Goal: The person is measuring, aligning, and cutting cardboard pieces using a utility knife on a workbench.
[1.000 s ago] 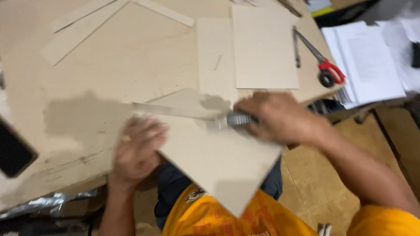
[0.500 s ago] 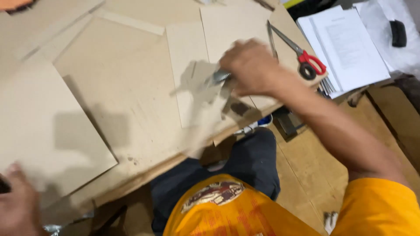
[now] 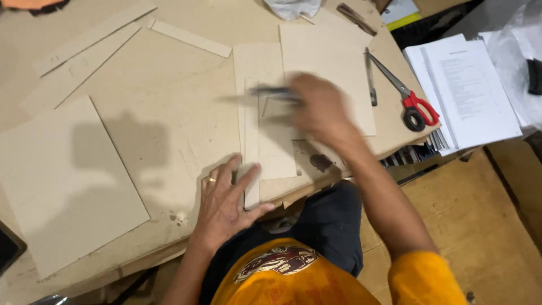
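My left hand (image 3: pixel 227 199) lies flat, fingers spread, on the near end of a narrow cardboard strip (image 3: pixel 252 141) at the table's front edge. My right hand (image 3: pixel 320 108), blurred by motion, grips a long thin tool (image 3: pixel 270 91), likely a knife or metal ruler, held over a small cardboard sheet (image 3: pixel 276 149) that lies beside the strip. A larger cardboard sheet (image 3: pixel 330 56) sits behind the right hand.
A big cardboard sheet (image 3: pixel 62 181) lies at the left. Long strips (image 3: pixel 90 36) rest at the back left. Red-handled scissors (image 3: pixel 409 99) and a dark tool (image 3: pixel 370 79) lie right of the sheets. A paper stack (image 3: pixel 463 90) sits at the far right.
The big sheet has gone from under my hands to the left. My left hand came back from the left onto the narrow strip. My right hand carried the tool over the small sheet.
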